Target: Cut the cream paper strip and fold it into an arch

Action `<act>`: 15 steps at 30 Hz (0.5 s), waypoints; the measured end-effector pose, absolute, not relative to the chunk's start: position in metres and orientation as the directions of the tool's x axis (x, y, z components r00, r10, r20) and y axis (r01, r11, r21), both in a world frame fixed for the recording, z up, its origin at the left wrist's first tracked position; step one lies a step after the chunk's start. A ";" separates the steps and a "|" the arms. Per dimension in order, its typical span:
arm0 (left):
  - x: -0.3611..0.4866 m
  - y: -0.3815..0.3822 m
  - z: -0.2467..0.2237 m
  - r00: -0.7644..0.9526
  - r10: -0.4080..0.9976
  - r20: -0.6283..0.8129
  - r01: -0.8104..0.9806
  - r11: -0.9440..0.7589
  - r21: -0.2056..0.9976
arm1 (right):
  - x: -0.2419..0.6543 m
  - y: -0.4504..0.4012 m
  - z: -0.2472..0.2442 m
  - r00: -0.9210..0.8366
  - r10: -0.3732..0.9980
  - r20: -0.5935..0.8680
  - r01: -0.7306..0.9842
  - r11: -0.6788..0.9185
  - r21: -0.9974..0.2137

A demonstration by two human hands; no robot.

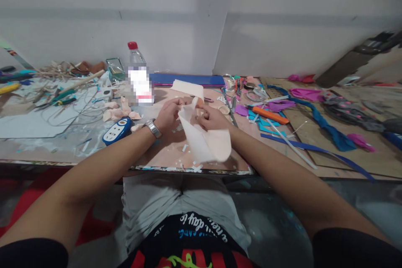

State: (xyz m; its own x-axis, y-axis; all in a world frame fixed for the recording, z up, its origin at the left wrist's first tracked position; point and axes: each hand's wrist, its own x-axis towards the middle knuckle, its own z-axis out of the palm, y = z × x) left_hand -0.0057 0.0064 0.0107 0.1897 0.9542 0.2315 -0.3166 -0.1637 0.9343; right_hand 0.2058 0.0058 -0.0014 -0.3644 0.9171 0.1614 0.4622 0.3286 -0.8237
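A pale cream sheet of thin paper (204,140) hangs between my hands above the table's front part, its loose end drooping toward the edge. My left hand (170,114), with a silver watch on the wrist, is closed on the sheet's upper left part. On the other side my right hand (214,117) pinches its upper right part with curled fingers. Just behind the hands lies a folded cream piece (187,88). Small white scraps (184,148) are scattered on the table below the sheet.
A blue power strip (117,130) and crumpled peach pieces (119,111) lie left. Behind them stands a red-capped bottle (133,52). At right are an orange-handled tool (270,114), a blue strip (326,153) and coloured scraps. Pliers (64,97) and sticks fill the far left.
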 end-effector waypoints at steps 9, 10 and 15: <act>0.002 -0.004 0.018 0.296 0.897 0.330 -0.338 -0.225 0.914 | 0.205 0.007 0.002 -0.289 0.939 0.188 0.548 0.323 -0.772; 0.002 -0.003 0.017 0.284 0.902 0.325 -0.350 -0.218 0.911 | 0.204 0.006 0.002 -0.278 0.943 0.182 0.550 0.312 -0.775; -0.001 0.002 0.013 0.198 0.921 0.335 -0.375 -0.244 0.894 | 0.203 0.001 0.007 -0.214 0.966 0.146 0.509 0.237 -0.827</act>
